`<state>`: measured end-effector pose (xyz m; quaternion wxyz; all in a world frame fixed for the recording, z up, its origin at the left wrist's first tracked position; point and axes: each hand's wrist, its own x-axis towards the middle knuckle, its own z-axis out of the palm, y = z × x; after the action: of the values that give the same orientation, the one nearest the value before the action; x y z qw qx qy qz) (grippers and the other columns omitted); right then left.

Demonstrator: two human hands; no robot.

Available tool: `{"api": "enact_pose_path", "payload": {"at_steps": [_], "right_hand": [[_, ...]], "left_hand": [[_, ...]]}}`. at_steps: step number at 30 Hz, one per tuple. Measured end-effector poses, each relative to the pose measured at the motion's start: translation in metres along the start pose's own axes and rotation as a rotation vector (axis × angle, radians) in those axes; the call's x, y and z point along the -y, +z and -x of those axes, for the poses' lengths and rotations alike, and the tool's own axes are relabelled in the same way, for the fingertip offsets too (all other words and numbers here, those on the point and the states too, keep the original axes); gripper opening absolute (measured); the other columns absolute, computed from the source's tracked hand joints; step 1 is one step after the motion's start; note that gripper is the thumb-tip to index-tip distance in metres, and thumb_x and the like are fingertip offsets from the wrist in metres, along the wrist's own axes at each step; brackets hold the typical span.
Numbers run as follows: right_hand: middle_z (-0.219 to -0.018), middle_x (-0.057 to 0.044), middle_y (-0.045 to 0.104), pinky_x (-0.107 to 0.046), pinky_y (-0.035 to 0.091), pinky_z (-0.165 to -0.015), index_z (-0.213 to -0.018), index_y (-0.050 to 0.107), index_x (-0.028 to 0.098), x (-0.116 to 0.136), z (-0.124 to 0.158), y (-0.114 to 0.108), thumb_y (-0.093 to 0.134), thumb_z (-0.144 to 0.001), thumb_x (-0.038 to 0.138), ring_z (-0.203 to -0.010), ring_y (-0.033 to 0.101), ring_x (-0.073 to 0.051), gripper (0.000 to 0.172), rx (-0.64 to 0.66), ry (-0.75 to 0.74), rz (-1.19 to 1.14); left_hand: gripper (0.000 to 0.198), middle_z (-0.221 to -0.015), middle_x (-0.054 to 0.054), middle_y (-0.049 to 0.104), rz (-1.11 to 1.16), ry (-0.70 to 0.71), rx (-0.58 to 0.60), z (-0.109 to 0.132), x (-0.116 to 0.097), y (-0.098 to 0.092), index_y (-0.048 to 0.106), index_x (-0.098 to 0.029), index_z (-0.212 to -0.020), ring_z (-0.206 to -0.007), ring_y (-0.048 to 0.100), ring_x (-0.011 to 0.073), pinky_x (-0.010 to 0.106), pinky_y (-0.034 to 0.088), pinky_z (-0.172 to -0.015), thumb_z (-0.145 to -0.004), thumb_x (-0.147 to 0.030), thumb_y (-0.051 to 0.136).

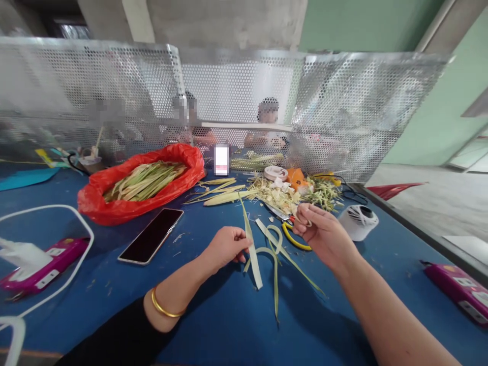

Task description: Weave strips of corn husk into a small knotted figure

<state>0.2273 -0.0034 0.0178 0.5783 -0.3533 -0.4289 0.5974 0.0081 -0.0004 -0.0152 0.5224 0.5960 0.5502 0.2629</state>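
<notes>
My left hand (224, 247) is closed in a pinch on a pale green leaf strip (252, 254) that stands up from the blue table (213, 315). My right hand (320, 231) is closed too, its fingertips pinching the end of another looped leaf strip (275, 239). The strips curl and cross on the table between the two hands. Yellow-handled scissors (292, 235) lie just under my right hand. A gold bangle (163, 307) sits on my left wrist.
A red plastic bag (114, 203) full of leaf strips sits at the left, a black phone (151, 236) beside it. Leaf scraps (282, 195), a tape roll (275, 173) and a white fan (358, 221) lie at the right. Pink devices (457, 290) and a perforated metal screen (236, 101) border the table; people sit behind it.
</notes>
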Motion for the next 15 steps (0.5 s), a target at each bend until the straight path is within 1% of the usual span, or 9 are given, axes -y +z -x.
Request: {"api": "enact_pose_path", "payload": {"at_steps": [3, 5, 7, 9, 12, 14, 15], "right_hand": [[-0.059, 0.005, 0.043, -0.023, 0.040, -0.051, -0.064, 0.052, 0.018, -0.004, -0.004, -0.003, 0.079, -0.068, 0.036, -0.053, 0.043, -0.008, 0.033, -0.029, 0.019, 0.013], [-0.059, 0.005, 0.044, -0.024, 0.040, -0.051, -0.065, 0.052, 0.019, -0.009, -0.007, -0.006, 0.079, -0.067, 0.043, -0.052, 0.044, -0.009, 0.036, -0.074, -0.003, 0.101], [-0.059, 0.005, 0.046, -0.026, 0.041, -0.051, -0.065, 0.053, 0.019, -0.015, -0.010, -0.009, 0.075, -0.068, 0.052, -0.051, 0.046, -0.010, 0.040, -0.148, -0.070, 0.247], [-0.058, 0.004, 0.047, -0.026, 0.042, -0.053, -0.064, 0.052, 0.020, -0.022, -0.017, -0.012, 0.069, -0.071, 0.057, -0.052, 0.047, -0.011, 0.042, -0.214, -0.133, 0.332], [-0.057, 0.004, 0.046, -0.027, 0.042, -0.054, -0.066, 0.053, 0.021, -0.025, -0.039, -0.017, 0.062, -0.074, 0.062, -0.053, 0.046, -0.013, 0.042, -0.291, -0.200, 0.432], [-0.056, 0.004, 0.047, -0.029, 0.043, -0.057, -0.069, 0.054, 0.022, -0.023, -0.061, -0.022, 0.057, -0.077, 0.063, -0.055, 0.048, -0.015, 0.043, -0.330, -0.224, 0.524], [-0.057, 0.003, 0.050, -0.030, 0.044, -0.060, -0.070, 0.055, 0.021, -0.020, -0.074, -0.024, 0.056, -0.077, 0.063, -0.058, 0.050, -0.016, 0.042, -0.347, -0.232, 0.579]], "left_hand": [[0.018, -0.064, 0.000, 0.064, -0.084, 0.011, 0.010, -0.001, 0.005, -0.001, 0.056, -0.016, -0.067, -0.047, 0.059, 0.0102, 0.020, 0.041, -0.045, -0.075, -0.032, 0.057], [0.017, -0.065, 0.001, 0.065, -0.119, 0.042, 0.016, -0.003, 0.010, -0.001, 0.057, -0.016, -0.069, -0.047, 0.060, 0.0109, 0.020, 0.042, -0.046, -0.076, -0.032, 0.056], [0.017, -0.067, 0.001, 0.066, -0.138, 0.071, 0.000, -0.005, 0.014, -0.001, 0.060, -0.017, -0.071, -0.049, 0.061, 0.0108, 0.020, 0.042, -0.047, -0.077, -0.032, 0.055], [0.015, -0.066, 0.001, 0.067, -0.120, 0.077, -0.013, -0.005, 0.016, 0.000, 0.059, -0.017, -0.069, -0.049, 0.061, 0.0105, 0.019, 0.043, -0.048, -0.076, -0.030, 0.056], [0.016, -0.065, 0.001, 0.066, -0.018, 0.039, -0.025, -0.002, 0.011, 0.001, 0.058, -0.017, -0.068, -0.050, 0.061, 0.0113, 0.019, 0.042, -0.047, -0.074, -0.031, 0.060], [0.019, -0.065, 0.001, 0.066, 0.085, 0.026, -0.026, 0.002, 0.005, 0.002, 0.058, -0.016, -0.068, -0.050, 0.061, 0.0114, 0.020, 0.042, -0.047, -0.073, -0.034, 0.063], [0.022, -0.064, 0.001, 0.065, 0.142, 0.019, -0.024, 0.004, 0.003, 0.002, 0.058, -0.016, -0.068, -0.050, 0.061, 0.0113, 0.020, 0.042, -0.046, -0.072, -0.036, 0.065]]}}
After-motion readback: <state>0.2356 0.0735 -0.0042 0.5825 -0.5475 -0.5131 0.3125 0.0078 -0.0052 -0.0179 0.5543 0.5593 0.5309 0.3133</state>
